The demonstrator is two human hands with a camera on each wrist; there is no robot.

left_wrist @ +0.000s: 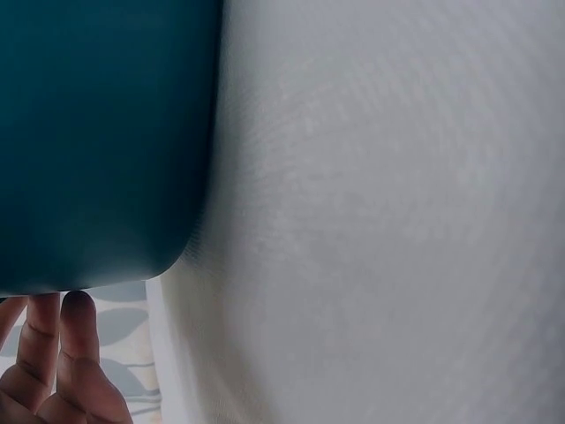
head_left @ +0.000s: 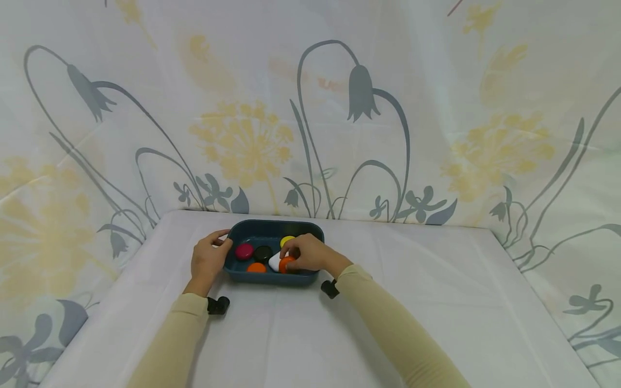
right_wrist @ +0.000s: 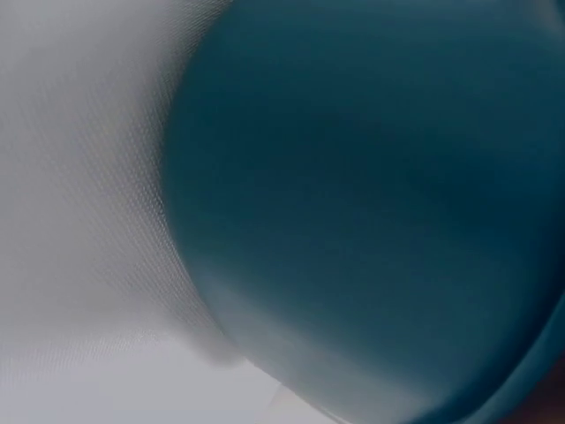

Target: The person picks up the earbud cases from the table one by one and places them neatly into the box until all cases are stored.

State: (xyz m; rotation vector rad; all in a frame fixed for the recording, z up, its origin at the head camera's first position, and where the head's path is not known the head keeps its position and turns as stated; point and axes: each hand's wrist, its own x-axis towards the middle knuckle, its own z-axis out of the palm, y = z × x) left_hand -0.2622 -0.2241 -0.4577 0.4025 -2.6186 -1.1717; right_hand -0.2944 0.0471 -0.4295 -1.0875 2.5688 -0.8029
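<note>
Your right hand (head_left: 310,253) reaches into the teal tray (head_left: 264,229), its fingers (head_left: 291,253) curled round an orange disc (head_left: 286,263) at the near right corner, just beside a white disc (head_left: 275,262). Your left hand (head_left: 208,258) grips the tray's left rim, fingers (left_wrist: 78,336) bent against its outer wall. The tray sits on a bench (head_left: 436,302) under a plain white cloth, near the far edge. Behind it hangs a pale curtain (head_left: 252,108) printed with grey bellflowers and yellow dandelions, which wraps round both sides.
</note>
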